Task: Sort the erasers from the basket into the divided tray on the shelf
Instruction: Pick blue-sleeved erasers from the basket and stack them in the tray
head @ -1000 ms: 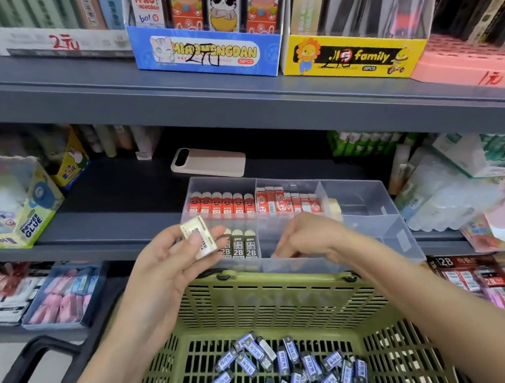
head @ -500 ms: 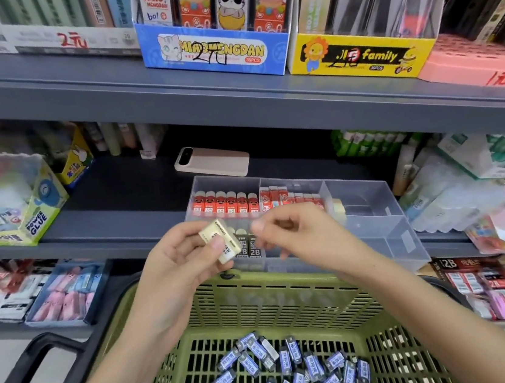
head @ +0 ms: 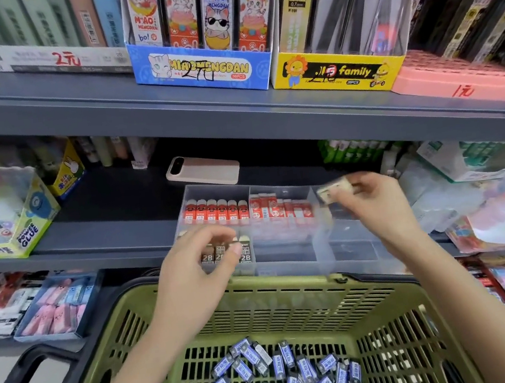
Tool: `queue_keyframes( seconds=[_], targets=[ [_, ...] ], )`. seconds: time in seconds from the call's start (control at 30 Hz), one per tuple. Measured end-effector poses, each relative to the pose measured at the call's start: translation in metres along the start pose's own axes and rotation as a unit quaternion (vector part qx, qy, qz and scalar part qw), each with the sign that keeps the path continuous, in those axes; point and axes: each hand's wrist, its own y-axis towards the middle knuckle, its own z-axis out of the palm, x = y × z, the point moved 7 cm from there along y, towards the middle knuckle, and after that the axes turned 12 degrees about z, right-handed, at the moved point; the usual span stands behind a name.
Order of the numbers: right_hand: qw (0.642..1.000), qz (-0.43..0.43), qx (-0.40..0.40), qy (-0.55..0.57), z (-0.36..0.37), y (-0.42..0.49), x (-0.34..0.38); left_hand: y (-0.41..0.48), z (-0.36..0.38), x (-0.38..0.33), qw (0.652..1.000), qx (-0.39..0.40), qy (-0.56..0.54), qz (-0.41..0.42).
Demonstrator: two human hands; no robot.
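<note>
Eraser (head: 333, 188) passed to right hand (head: 370, 205) — horizontal, blurred

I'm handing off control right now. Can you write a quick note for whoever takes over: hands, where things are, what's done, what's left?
Right hand: pinches a cream eraser above the right back part of the divided tray; not yet set down.
Left hand: empty, fingers loosely curled, in front of the 2B erasers.
Done: red erasers fill two back sections; the 2B erasers stand front left.
Left: place the cream eraser, then sort the many blue-wrapped erasers in the green basket.
</note>
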Motion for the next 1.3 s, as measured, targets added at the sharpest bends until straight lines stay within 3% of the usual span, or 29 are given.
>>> queue_keyframes(
  seconds=[0.07,0.17,0.27,0.57,0.73,0.87,0.97,1.03,1.13,1.17,1.23,1.3],
  targets=[
    [0.986,-0.028,-0.088,-0.140,-0.016,0.018,-0.007,0.002,0.009,-0.004,0.998,0.020,0.048,0.028],
    [0.955,-0.065,-0.107,-0.269,-0.007,0.034,-0.011,0.002,0.019,-0.004,0.997,0.033,0.065,0.038],
    [0.960,-0.103,-0.073,-0.249,0.013,0.042,-0.010,0.000,0.022,-0.002,0.997,0.027,0.063,0.037],
    [0.980,-0.046,0.040,-0.190,0.039,0.061,-0.027,-0.002,0.020,0.000,0.997,0.012,0.068,0.039],
    [0.952,-0.064,0.108,-0.279,0.047,0.050,-0.033,-0.007,0.016,0.001,0.994,0.015,0.097,0.044],
    [0.942,-0.122,-0.008,-0.312,0.027,0.023,-0.020,-0.013,0.008,-0.006,0.990,0.009,0.124,0.058],
    [0.946,-0.224,-0.113,-0.205,0.009,-0.033,-0.012,-0.021,0.000,-0.011,0.989,0.005,0.133,0.068],
    [0.936,-0.291,-0.137,-0.147,0.007,-0.080,-0.014,-0.030,-0.005,-0.012,0.989,0.005,0.128,0.068],
    [0.931,-0.329,-0.040,-0.151,0.034,-0.126,-0.045,-0.047,-0.010,-0.008,0.991,0.012,0.123,0.047],
    [0.940,-0.291,0.014,-0.177,0.047,-0.130,-0.064,-0.053,-0.011,-0.007,0.992,0.015,0.120,0.041],
    [0.946,-0.133,0.138,-0.261,0.076,-0.129,-0.117,-0.066,-0.011,-0.003,0.993,0.026,0.110,0.026],
    [0.902,-0.015,0.228,-0.365,0.101,-0.132,-0.169,-0.079,-0.009,0.003,0.994,0.043,0.100,0.010]
  ],
)
